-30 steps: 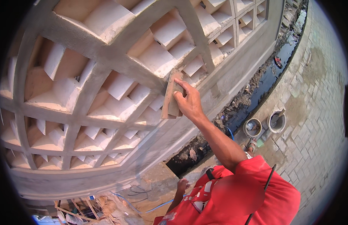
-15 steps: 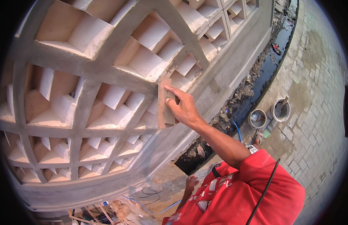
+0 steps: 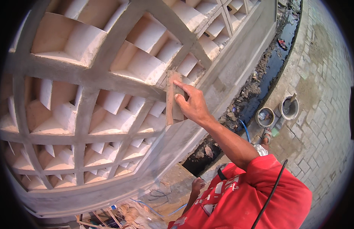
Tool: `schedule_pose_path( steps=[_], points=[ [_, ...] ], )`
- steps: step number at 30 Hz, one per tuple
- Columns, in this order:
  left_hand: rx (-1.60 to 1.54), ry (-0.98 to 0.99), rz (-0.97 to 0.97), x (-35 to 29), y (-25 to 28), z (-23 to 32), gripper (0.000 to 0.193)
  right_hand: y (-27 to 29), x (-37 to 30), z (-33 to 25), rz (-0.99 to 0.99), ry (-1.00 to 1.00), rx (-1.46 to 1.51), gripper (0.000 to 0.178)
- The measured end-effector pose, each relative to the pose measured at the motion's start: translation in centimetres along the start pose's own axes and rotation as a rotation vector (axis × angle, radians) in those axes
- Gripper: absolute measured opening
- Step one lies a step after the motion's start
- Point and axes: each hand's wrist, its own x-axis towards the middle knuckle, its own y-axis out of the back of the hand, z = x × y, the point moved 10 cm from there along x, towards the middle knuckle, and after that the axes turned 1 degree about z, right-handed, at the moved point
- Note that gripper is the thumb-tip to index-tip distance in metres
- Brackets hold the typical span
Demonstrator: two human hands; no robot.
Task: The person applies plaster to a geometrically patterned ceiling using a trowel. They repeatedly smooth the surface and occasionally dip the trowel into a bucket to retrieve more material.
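My right hand (image 3: 195,102) is wrapped around the handle of a wooden plastering float (image 3: 170,105). The float's flat board rests on the grey cement band of a wall, beside the lattice openings. That lattice wall (image 3: 96,78) has thick grey ribs framing deep recesses with pale, angled blocks inside. Low beside my body, well away from the wall, my left hand (image 3: 198,184) hangs with its fingers loosely curled and nothing visible in them.
A ditch with dark water (image 3: 270,76) runs along the wall's foot. On the paving (image 3: 312,141) stand a bucket (image 3: 260,123) and a second bucket (image 3: 297,112) with a tool in it. A blue hose (image 3: 245,129) crosses the ditch edge. Wood scraps (image 3: 125,213) lie below.
My right hand and the float have shifted slightly right and upward along the cement band. The whole view has also shifted a little. My left hand stays low by my body.
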Motion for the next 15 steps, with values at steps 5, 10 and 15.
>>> schedule_pose_path(
  steps=[5,10,15],
  points=[
    [-0.062,-0.137,0.044,-0.6,-0.5,3.7,0.036,6.1,6.5,2.4,0.146,-0.241,0.115,0.044],
    [-0.036,-0.005,0.048,0.0,-0.5,1.1,0.036,0.3,2.1,0.7,-0.038,-0.083,-0.064,0.043],
    [-0.027,0.019,0.054,-0.8,-0.1,0.7,0.033,5.9,4.5,2.4,0.189,-0.018,0.036,0.044]
  ],
)
